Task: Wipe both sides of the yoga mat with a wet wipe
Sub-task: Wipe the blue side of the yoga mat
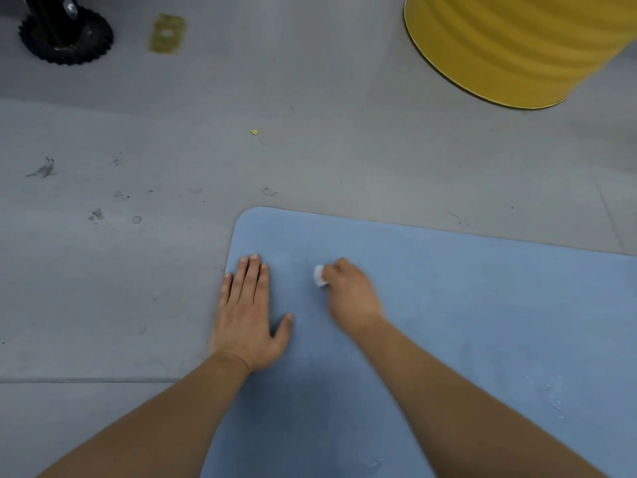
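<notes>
A light blue yoga mat [465, 305] lies flat on the grey floor, its rounded far-left corner in view. My left hand [248, 312] presses flat on the mat by its left edge, fingers straight and together. To its right, my right hand [351, 294] grips a small white wet wipe [320, 274] against the mat's surface, fingers curled round it. Only a bit of the wipe shows at the fingertips. A few pale wet marks show on the mat at the lower right.
A big yellow ribbed drum [510, 46] stands at the far right. A black toothed caster wheel [65, 32] sits at the far left, with a yellowish tag [167, 33] beside it. A small yellow scrap [254, 132] lies on the scuffed grey floor [120, 270].
</notes>
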Action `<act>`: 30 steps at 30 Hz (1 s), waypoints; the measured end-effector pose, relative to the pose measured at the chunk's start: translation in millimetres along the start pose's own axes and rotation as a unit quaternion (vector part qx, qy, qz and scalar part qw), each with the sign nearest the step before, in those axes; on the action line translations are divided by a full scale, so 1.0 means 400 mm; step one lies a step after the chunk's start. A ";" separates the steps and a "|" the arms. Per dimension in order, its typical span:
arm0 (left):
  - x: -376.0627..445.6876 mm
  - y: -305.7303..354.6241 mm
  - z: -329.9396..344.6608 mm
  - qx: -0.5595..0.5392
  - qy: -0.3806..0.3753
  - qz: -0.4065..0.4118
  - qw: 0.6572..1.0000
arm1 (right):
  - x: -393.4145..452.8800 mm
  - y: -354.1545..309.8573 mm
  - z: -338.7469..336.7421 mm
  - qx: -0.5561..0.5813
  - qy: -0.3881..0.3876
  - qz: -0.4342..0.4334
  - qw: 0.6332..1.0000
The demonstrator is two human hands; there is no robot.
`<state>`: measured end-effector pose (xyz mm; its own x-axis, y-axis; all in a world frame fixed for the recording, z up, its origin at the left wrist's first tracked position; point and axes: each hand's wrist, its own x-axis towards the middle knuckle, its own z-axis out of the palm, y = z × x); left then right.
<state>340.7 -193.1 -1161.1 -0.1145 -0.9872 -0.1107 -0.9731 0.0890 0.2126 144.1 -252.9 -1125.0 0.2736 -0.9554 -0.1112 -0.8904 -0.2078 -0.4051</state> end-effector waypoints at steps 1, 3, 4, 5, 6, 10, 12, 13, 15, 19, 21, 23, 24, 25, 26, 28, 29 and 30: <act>0.000 0.000 0.000 0.001 0.000 -0.002 1.000 | -0.011 0.073 -0.031 -0.014 0.029 0.044 0.999; 0.001 0.003 0.003 0.007 -0.004 -0.003 1.000 | -0.038 0.165 -0.086 -0.035 0.047 0.147 0.987; 0.001 0.004 0.002 0.010 -0.008 -0.004 1.000 | -0.043 0.170 -0.093 -0.038 0.058 0.192 0.979; 0.001 0.003 0.001 0.009 -0.010 -0.004 1.000 | -0.042 0.145 -0.084 -0.027 0.074 0.212 0.974; 0.001 0.003 0.001 0.008 -0.009 -0.004 1.000 | -0.039 0.101 -0.062 0.003 0.080 0.203 0.976; 0.000 0.000 0.004 0.005 -0.015 0.001 1.000 | -0.028 -0.122 0.037 0.072 0.004 0.056 0.996; 0.001 -0.002 0.006 0.002 -0.013 0.005 1.000 | -0.017 -0.144 0.042 0.060 -0.060 0.018 0.996; 0.001 -0.002 0.006 0.002 -0.013 0.004 1.000 | -0.016 -0.121 0.034 0.047 -0.061 0.006 0.997; 0.001 -0.002 0.005 0.003 -0.012 0.000 1.000 | -0.035 -0.028 0.007 0.030 -0.019 0.021 0.999; 0.002 -0.002 0.005 0.005 -0.018 -0.006 1.000 | -0.102 0.192 -0.108 -0.028 0.062 0.216 0.974; 0.004 -0.001 0.001 0.009 -0.028 -0.006 1.000 | -0.103 0.186 -0.108 -0.016 0.077 0.276 0.958; 0.005 0.001 -0.007 0.007 -0.047 -0.008 0.999 | -0.084 0.082 -0.046 0.032 0.092 0.217 0.971; 0.008 0.000 -0.013 0.000 -0.058 -0.008 0.998 | -0.079 0.011 0.000 0.057 0.083 0.161 0.982; 0.013 -0.004 -0.018 -0.010 -0.075 -0.009 0.997 | -0.076 -0.060 0.044 0.072 0.064 0.112 0.989; 0.019 -0.011 -0.025 -0.023 -0.098 -0.007 0.995 | -0.077 -0.125 0.075 0.075 0.039 0.078 0.993; 0.027 -0.033 -0.046 -0.035 -0.144 0.012 0.989 | -0.075 -0.185 0.087 0.083 -0.005 0.045 0.996; 0.030 -0.044 -0.058 -0.028 -0.164 0.026 0.986 | -0.077 -0.174 0.081 0.075 -0.011 0.025 0.997; 0.035 -0.054 -0.073 -0.018 -0.187 0.038 0.982 | -0.081 -0.144 0.067 0.061 -0.006 0.010 0.998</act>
<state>365.8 -212.6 -1139.0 -0.2580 -0.8603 -0.4396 -0.9520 0.1490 0.2673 196.3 -204.4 -1122.6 0.2602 -0.9566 -0.1308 -0.8448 -0.1600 -0.5107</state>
